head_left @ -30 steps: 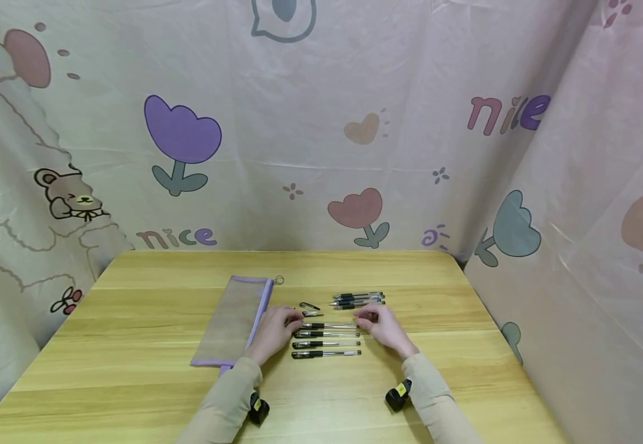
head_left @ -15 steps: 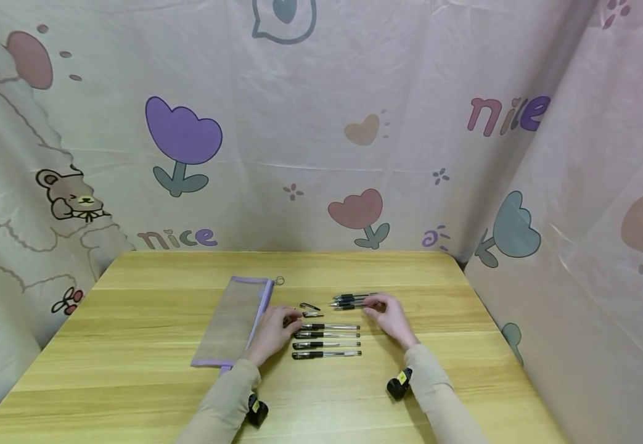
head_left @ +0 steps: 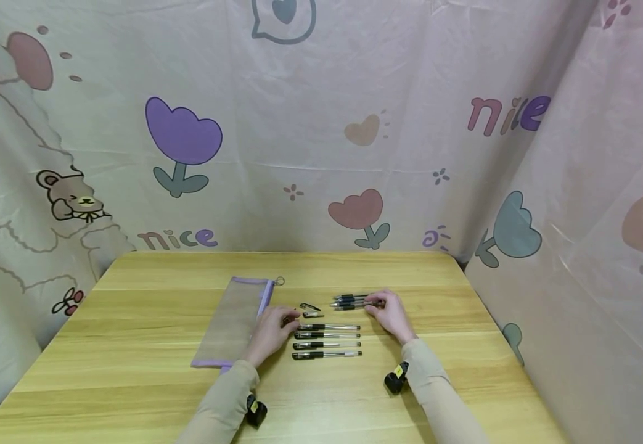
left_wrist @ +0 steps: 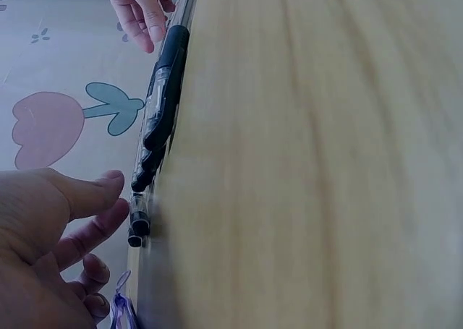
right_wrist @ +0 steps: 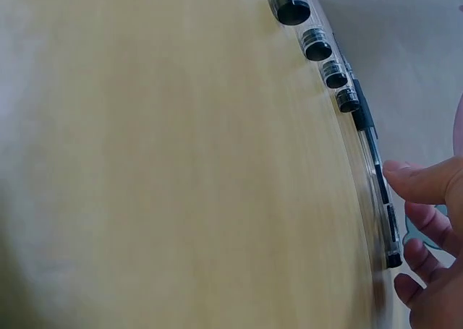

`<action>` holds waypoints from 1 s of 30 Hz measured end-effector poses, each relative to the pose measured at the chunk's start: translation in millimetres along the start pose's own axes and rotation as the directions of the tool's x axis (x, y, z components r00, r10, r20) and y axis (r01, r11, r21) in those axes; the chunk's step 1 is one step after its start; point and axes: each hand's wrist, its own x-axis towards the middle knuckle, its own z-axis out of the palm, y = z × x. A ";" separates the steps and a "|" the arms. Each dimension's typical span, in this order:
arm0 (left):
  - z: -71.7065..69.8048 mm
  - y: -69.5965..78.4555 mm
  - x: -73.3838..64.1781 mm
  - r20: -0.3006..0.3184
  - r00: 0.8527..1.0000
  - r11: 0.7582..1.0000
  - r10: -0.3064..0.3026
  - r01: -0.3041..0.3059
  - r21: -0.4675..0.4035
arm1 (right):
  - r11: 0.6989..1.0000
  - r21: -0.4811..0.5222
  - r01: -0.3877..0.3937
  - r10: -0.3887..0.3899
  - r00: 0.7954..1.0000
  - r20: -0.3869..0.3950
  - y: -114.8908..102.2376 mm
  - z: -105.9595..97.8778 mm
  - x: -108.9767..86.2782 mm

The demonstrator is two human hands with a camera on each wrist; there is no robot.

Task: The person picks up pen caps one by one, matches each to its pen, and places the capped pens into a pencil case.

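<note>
Right hand (head_left: 392, 316) has shifted from 4 nearer pens (head_left: 321, 335) to farther pens (head_left: 348, 303).

In head view, the right grip (head_left: 392, 316) partly hides the far pens (head_left: 349, 303).

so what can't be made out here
Right ends of the far pens: head view, behind the right hand.
Part of the pouch: head view, behind the left hand.
Rest of nearest pen: right wrist view, cut by top edge.
Any lettering on the four pens: head view, too small.
</note>
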 end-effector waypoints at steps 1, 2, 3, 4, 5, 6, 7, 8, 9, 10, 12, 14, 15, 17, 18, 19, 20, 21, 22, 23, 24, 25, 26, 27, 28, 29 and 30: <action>-0.5 0.0 0.0 0.003 1.000 1.000 -0.009 0.009 -0.005 | 1.000 -0.008 -0.001 0.001 1.000 -0.003 0.0 0.3 0.4; -0.7 -0.4 0.0 0.004 1.000 1.000 -0.015 0.015 -0.009 | 1.000 -0.016 0.003 -0.003 1.000 -0.005 -0.3 0.4 0.7; -0.9 -0.8 0.0 0.004 1.000 1.000 -0.020 0.020 -0.010 | 1.000 -0.021 0.006 -0.006 1.000 -0.006 -0.6 0.5 0.9; -1.1 -1.2 -0.1 0.007 1.000 1.000 -0.025 0.025 -0.009 | 1.000 -0.021 0.010 -0.010 1.000 -0.007 -0.9 0.6 1.2; -1.3 -1.5 -0.2 0.010 0.999 0.999 -0.033 0.033 -0.011 | 1.000 -0.022 0.011 -0.012 1.000 -0.007 -1.2 0.7 1.4; -1.5 -1.9 -0.2 0.011 0.999 0.999 -0.034 0.034 -0.009 | 1.000 -0.021 0.013 -0.013 1.000 -0.007 -1.3 0.8 1.5; -1.6 -2.4 -0.3 0.011 0.999 0.999 -0.033 0.033 -0.007 | 1.000 -0.022 0.013 -0.013 1.000 -0.007 -1.4 0.9 1.6; -1.7 -2.7 -0.3 0.010 0.999 1.000 -0.031 0.031 -0.005 | 1.000 -0.023 0.011 -0.012 1.000 -0.007 -1.3 1.1 1.7; -1.8 -2.9 -0.4 0.009 1.000 1.000 -0.029 0.029 -0.003 | 1.000 -0.025 0.009 -0.009 1.000 -0.006 -1.0 1.3 1.9; -2.0 -3.0 -0.4 0.009 1.000 1.000 -0.028 0.028 -0.003 | 1.000 -0.027 0.008 -0.008 1.000 -0.005 -0.4 1.7 2.1; -2.0 -3.1 -0.5 0.008 1.000 1.000 -0.030 0.030 -0.002 | 0.999 -0.039 0.009 -0.009 1.000 -0.006 0.8 2.7 2.6; -1.9 -3.2 -0.6 0.008 0.999 1.000 -0.031 0.031 -0.001 | 0.998 -0.054 0.014 -0.015 1.000 -0.008 1.7 3.9 2.8; -1.9 -3.2 -0.6 0.009 0.999 0.999 -0.034 0.034 -0.002 | 0.998 -0.060 0.018 -0.018 1.000 -0.010 2.0 4.3 3.0; -1.8 -3.3 -0.8 0.009 0.999 0.999 -0.038 0.039 -0.002 | 0.997 -0.070 0.020 -0.021 1.000 -0.013 2.4 5.0 3.4; -1.8 -3.4 -0.8 0.009 0.999 0.999 -0.041 0.041 -0.003 | 0.997 -0.077 0.022 -0.023 1.000 -0.015 2.4 5.3 3.4; -1.8 -3.3 -0.8 0.010 0.999 0.999 -0.046 0.046 -0.005 | 0.996 -0.083 0.023 -0.024 1.000 -0.015 2.3 5.4 3.6; -1.9 -3.3 -0.8 0.010 0.999 0.999 -0.050 0.050 -0.007 | 0.996 -0.089 0.025 -0.027 1.000 -0.015 2.2 5.4 3.6; -2.1 -3.2 -1.1 0.011 0.998 0.998 -0.056 0.056 -0.010 | 0.995 -0.093 0.026 -0.027 1.000 -0.015 2.0 5.3 3.8; -2.2 -3.3 -1.5 0.009 0.998 0.998 -0.056 0.056 -0.009 | 0.995 -0.099 0.028 -0.029 0.999 -0.014 1.8 5.3 3.8; -2.5 -3.4 -1.6 0.010 0.998 0.998 -0.059 0.059 -0.010 | 0.994 -0.105 0.031 -0.033 0.999 -0.014 1.6 5.2 3.9; -2.8 -3.5 -1.9 0.009 0.998 0.998 -0.060 0.061 -0.012 | 0.993 -0.110 0.034 -0.036 0.999 -0.013 1.8 5.3 4.1; -3.2 -3.5 -2.2 0.010 0.998 0.998 -0.062 0.063 -0.015 | 0.993 -0.116 0.036 -0.038 0.999 -0.013 1.9 5.2 4.1; -3.4 -3.8 -2.4 0.008 0.998 0.998 -0.059 0.059 -0.016 | 0.991 -0.124 0.039 -0.041 0.999 -0.013 2.1 5.3 4.0; -3.6 -4.3 -2.5 0.006 0.998 0.998 -0.058 0.058 -0.021 | 0.990 -0.133 0.039 -0.041 0.999 -0.012 2.5 5.4 4.0; -3.9 -4.9 -2.5 0.002 0.999 0.998 -0.052 0.052 -0.023 | 0.989 -0.140 0.039 -0.041 0.999 -0.010 2.8 5.7 3.8; -4.2 -5.6 -2.2 0.001 0.999 0.998 -0.054 0.054 -0.029 | 0.989 -0.144 0.039 -0.040 0.999 -0.005 3.1 5.8 3.7; -4.5 -6.2 -2.2 -0.002 0.999 0.998 -0.050 0.050 -0.032 | 0.988 -0.149 0.038 -0.039 0.999 -0.001 3.4 5.9 3.4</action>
